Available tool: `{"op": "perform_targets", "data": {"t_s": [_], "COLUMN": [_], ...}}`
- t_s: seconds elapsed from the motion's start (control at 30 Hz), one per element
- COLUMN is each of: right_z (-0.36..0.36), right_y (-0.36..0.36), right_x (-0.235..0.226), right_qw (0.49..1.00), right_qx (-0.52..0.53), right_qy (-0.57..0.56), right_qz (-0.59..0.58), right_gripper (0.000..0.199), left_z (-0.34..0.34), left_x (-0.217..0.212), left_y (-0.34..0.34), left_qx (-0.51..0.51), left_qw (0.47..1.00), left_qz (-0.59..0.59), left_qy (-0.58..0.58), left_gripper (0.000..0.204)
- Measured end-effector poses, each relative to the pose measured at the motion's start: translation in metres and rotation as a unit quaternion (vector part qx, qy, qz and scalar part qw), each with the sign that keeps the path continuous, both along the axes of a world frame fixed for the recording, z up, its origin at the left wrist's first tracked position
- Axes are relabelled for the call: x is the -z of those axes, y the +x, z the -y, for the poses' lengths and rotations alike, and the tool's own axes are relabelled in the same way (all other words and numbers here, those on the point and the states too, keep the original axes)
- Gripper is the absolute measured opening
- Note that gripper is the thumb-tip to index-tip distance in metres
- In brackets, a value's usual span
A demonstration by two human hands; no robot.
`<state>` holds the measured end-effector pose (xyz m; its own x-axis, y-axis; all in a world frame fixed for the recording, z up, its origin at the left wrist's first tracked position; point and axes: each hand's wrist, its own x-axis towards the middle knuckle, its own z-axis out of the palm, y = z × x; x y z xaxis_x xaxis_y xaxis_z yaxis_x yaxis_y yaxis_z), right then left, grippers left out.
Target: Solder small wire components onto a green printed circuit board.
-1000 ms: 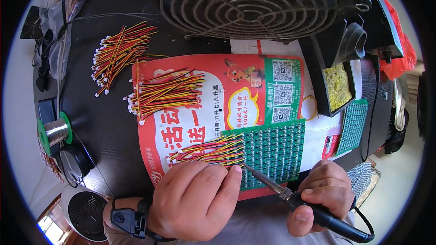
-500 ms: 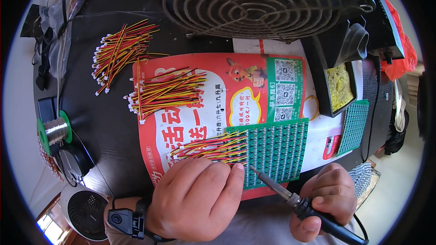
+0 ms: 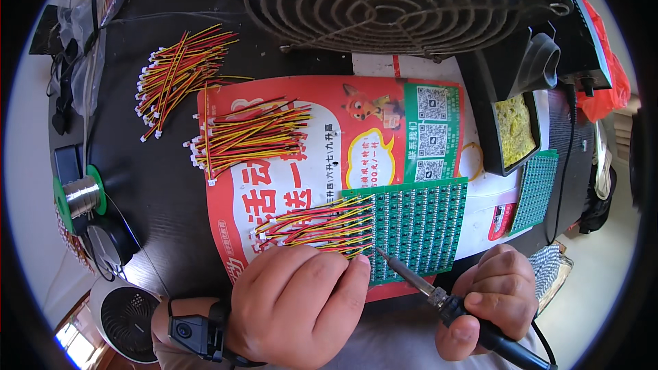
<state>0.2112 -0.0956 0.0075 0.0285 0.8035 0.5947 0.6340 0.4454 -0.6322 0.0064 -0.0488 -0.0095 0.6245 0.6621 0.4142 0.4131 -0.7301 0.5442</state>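
Note:
My right hand [image 3: 490, 301] is wrapped round a soldering iron [image 3: 452, 308], its tip resting at or just above the green circuit board [image 3: 418, 233]. My left hand [image 3: 301, 301] is closed in a pinch at the board's lower left, on a red and yellow wire lead that is mostly hidden by the fingers. A row of similar wire leads [image 3: 315, 223] reaches from the board's left side, white connectors pointing away from it. Whether the iron's tip touches a pad is too small to tell.
Two bundles of connector wires, a nearer one [image 3: 257, 133] and a farther one [image 3: 181, 75], lie at left. A solder spool [image 3: 81, 195] stands at far left. A fan grille [image 3: 384, 10] is at the back; a yellow sponge [image 3: 515, 130] and second board [image 3: 534, 192] are right.
The view has shifted slightly. The iron's tip has moved a little up and left on the board; both hands keep nearly the same place and grip.

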Motion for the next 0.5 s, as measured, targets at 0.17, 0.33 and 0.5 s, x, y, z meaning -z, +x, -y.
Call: {"op": "perform_targets", "data": {"t_s": [0.17,0.33,0.5], "right_z": [-0.0007,-0.0011,-0.0005], "right_y": [-0.0019,-0.0035,-0.003], "right_x": [-0.0001,0.001,-0.0032], "right_qw": [1.0,1.0,1.0], "right_qx": [0.008,0.012,0.003], "right_qy": [-0.003,-0.005,-0.03], "right_qz": [0.008,0.005,0.01], "right_gripper": [0.024,0.025,0.026], "left_z": [0.0,0.0005,0.0002], "left_x": [-0.0001,0.0001,-0.0022], "left_y": [-0.0015,-0.0014,-0.0004], "left_qx": [0.003,-0.001,-0.003], "left_qw": [1.0,1.0,1.0], "left_qz": [-0.002,-0.007,-0.013], "left_qy": [-0.01,-0.009,-0.01], "left_gripper": [0.027,0.026,0.026]}}
